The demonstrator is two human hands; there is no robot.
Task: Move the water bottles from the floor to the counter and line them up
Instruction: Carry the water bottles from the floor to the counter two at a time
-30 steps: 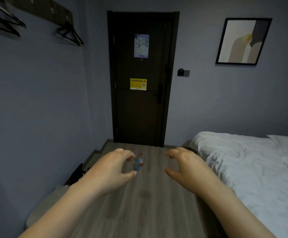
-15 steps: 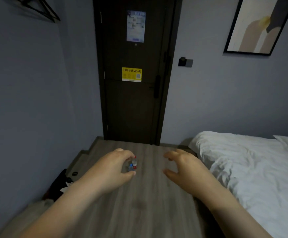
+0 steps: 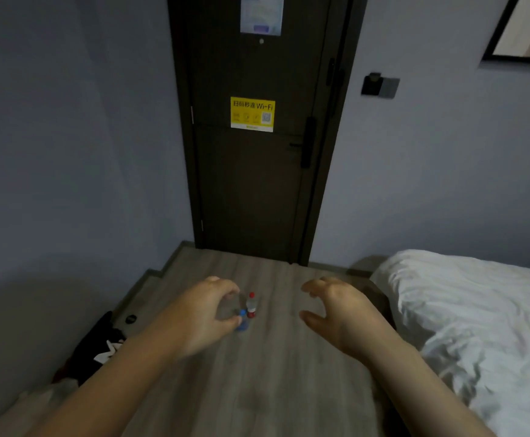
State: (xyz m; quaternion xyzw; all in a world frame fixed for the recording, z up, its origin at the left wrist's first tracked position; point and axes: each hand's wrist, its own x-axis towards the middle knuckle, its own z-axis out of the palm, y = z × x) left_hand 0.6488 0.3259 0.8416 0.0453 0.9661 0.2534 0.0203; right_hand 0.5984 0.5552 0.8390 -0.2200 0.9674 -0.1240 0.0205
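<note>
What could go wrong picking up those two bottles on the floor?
The red-capped bottle and the blue-capped bottle stand very close together, so grabbing one may topple the other. The left hand blocks part of the view around them, so its grip might land badly.

Probably hotel bedroom, white bed (image 3: 478,310), Wi-Fi sticker (image 3: 252,114) on door (image 3: 257,184)

Yellow sign (image 3: 252,114) on door (image 3: 251,184) reads "Wi-Fi" (Chinese characters beside).
</note>
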